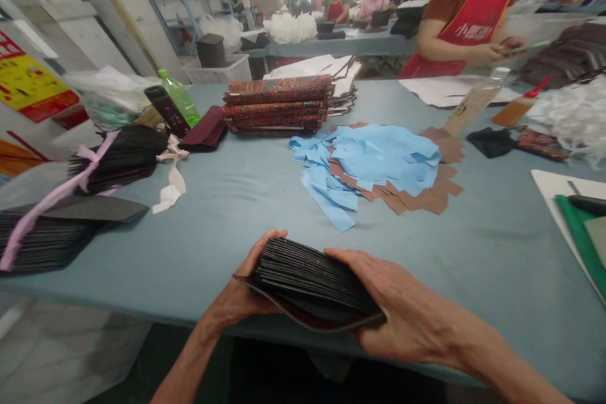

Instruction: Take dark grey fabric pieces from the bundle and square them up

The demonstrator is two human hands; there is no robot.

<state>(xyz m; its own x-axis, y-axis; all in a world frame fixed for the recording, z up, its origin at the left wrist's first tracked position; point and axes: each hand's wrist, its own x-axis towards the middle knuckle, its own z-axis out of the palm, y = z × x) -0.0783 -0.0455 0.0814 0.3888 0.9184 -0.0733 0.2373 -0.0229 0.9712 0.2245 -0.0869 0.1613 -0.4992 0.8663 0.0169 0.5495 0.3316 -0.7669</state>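
A thick stack of thin black sheets (pixel 310 271) is held between both hands over the near edge of the table. My left hand (pixel 246 290) grips its left end, with the fingers partly hidden behind it. On the right end, my right hand (pixel 398 303) is closed, thumb below and fingers along the far side. The sheet nearest me bows away from the others and leaves a gap. Beyond the stack lie light blue fabric strips (pixel 386 154) in a loose heap on brown zigzag-edged pieces (pixel 426 202).
Patterned folded bundles (pixel 277 104) sit at the back. Tied black stacks (pixel 52 240), a green bottle (pixel 180 98) and a maroon piece (pixel 203 129) are at left. At right are a clear bottle (pixel 478 101), a red-tipped glue bottle (pixel 516 107) and a co-worker in a red apron (pixel 478 25).
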